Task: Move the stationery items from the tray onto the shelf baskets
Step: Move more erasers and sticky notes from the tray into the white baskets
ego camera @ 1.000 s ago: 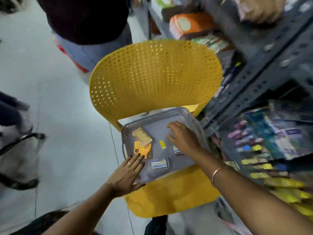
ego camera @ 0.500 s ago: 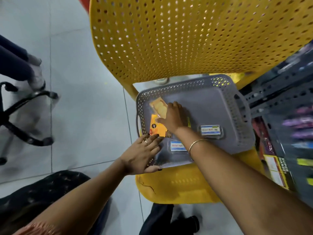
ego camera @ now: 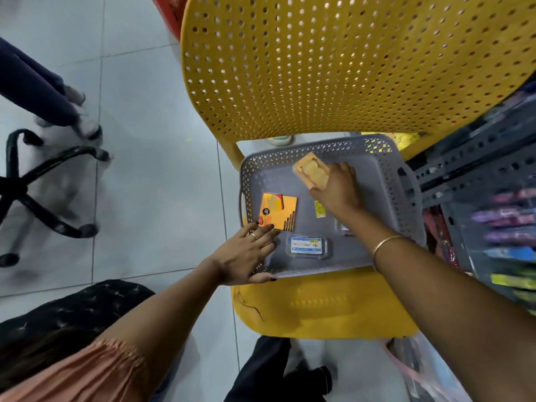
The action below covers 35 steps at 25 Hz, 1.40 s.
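Chair (ego camera: 333, 68), yellow perforated plastic, fills the upper frame, its seat carrying a grey lattice-walled tray (ego camera: 383, 181). Metal shelf rack (ego camera: 475, 169) stands just right of the chair, its coloured stock blurred. Black office-chair base (ego camera: 37, 195) sits on the tiled floor well to the left. Left hand (ego camera: 246, 253) lies flat and spread over the tray's near-left corner, grasping nothing, fingertips touching the lower edge of an orange card pack (ego camera: 278, 211) that lies flat on the tray floor. Right hand (ego camera: 338, 190) is clasped around a tan packet (ego camera: 311, 171), tilted and raised off the tray floor near the back wall. Clear plastic box with blue-white label (ego camera: 306, 246) lies near the front wall, between the two forearms. Small yellow slip (ego camera: 319, 209) lies beside the right wrist. Thin bangle (ego camera: 387, 245) circles the right forearm.
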### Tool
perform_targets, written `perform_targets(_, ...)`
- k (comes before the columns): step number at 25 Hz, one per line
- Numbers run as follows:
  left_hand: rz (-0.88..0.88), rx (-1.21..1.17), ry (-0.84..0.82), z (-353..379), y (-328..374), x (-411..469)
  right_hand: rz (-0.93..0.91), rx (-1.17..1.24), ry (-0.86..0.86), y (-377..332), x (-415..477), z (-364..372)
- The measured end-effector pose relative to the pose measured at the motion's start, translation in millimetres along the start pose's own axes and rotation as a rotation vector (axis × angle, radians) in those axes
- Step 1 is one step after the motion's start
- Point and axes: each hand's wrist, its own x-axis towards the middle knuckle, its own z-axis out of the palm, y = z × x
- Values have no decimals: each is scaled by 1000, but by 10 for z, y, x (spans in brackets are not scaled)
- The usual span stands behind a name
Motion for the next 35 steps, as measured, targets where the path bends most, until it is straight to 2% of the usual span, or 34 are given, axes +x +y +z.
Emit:
perform_targets(4,-69,-17,38,-213,86,69,7,-8,45,83,-135,-628)
perform_targets(7,-31,9,129,-654,235,298,-26,1,72,65,-328,-1332)
perform_targets(15,233,99,398,-2286,858,1245,-60,-1,220,-118,-1287,-3373)
perform_targets(21,414,179,577,-3295,1686,1873,31,-5,473,105,-2101,-4612)
perform_targets(26,505,195,538,-3607,2207,2220,239,-21,567,677,-2671,-5006)
perform_targets(31,521,169,407,-3560,2282,2584,418,-15,481,1143,-3212,-4903)
perform_targets(35,588,156,428,-3525,2335,2813,505,-47,360,1491,-3452,-4567)
